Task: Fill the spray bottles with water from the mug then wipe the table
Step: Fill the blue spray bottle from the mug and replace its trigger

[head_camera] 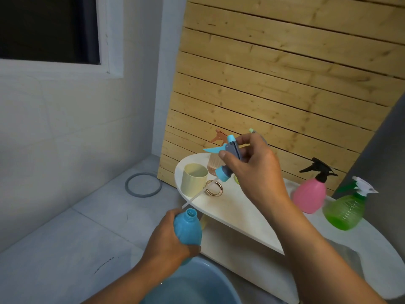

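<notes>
I stand over a white curved table [232, 207] set against a slatted pine wall [285, 73], with pale grey tiled floor [65, 238] to my left, a dark window [43, 27] above it and a grey ring [143, 185] lying on the tiles. On the table sit a pale yellow mug [195, 178] with a gold ring handle, a ribbed amber spray bottle [215, 163] behind it, a pink spray bottle [310, 194] with a black trigger head and, just beside it, a green spray bottle [345, 208] with a white head. A blue basin [190, 284] holding water lies below my arms. My left hand [168, 240] is wrapped around the lower body of the blue bottle [188, 227], fingers curled tight on it, holding it upright off the table's near edge with its neck uncapped. My right hand [256, 170] is raised above the table, thumb and fingers pinching the blue and grey spray head [230, 156]; its white dip tube [195, 197] slants down-left, the tip ending just beside the bottle's mouth, outside it. Both forearms reach in from the lower edge, the right crossing over the table.
</notes>
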